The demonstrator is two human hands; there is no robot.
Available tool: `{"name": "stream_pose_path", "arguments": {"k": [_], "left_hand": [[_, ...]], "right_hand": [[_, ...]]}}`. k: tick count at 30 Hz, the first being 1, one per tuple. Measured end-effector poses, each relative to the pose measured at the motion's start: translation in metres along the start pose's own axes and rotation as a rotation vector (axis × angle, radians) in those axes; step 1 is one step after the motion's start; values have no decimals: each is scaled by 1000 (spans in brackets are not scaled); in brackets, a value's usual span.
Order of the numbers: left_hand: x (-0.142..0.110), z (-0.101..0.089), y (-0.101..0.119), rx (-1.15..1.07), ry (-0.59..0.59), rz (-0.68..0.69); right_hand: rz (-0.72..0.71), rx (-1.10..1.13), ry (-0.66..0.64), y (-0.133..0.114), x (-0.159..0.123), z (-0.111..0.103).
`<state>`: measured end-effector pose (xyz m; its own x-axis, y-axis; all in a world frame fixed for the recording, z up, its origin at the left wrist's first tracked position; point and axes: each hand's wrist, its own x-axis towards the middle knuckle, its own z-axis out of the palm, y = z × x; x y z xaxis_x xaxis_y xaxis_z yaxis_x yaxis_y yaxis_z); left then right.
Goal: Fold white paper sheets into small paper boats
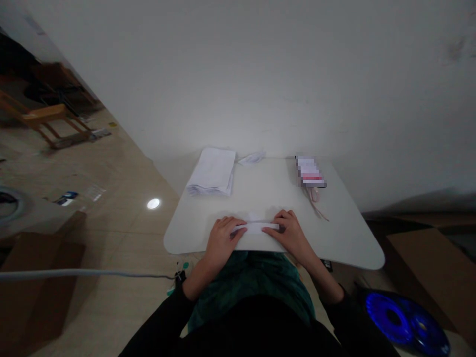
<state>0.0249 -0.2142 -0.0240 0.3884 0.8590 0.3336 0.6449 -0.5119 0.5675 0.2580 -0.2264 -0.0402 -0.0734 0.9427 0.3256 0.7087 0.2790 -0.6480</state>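
Note:
A small sheet of white paper (255, 228) with a fold across it lies at the front edge of the white table (271, 198). My left hand (225, 235) pinches the paper's left end between thumb and fingers. At the right end, my right hand (290, 233) grips it the same way, thumb toward me and fingers on the far side. Behind my left hand rests a stack of white paper (213, 171). Beside that stack, against the wall, sits a small folded piece of white paper (253, 158).
A phone (311, 171) with a blurred screen lies at the back right, a pink strap (315, 198) trailing from it. Cardboard boxes (435, 272) stand on the floor either side. Blue-lit round speakers (388, 317) glow at lower right; a cable (89, 272) crosses the left.

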Motion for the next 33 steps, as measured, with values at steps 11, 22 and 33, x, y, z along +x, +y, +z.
{"name": "stream_pose_path", "arguments": {"k": [11,22,33], "left_hand": [[11,2,9,84,-28,-89],[15,7,23,200,-17,-119],[9,-13,8,104,-130,-160]], "right_hand": [[123,-115,75,-9,-1,4],[-204,-133,131,-38,-25,21],[-193,-316,169,-21,-39,4]]}}
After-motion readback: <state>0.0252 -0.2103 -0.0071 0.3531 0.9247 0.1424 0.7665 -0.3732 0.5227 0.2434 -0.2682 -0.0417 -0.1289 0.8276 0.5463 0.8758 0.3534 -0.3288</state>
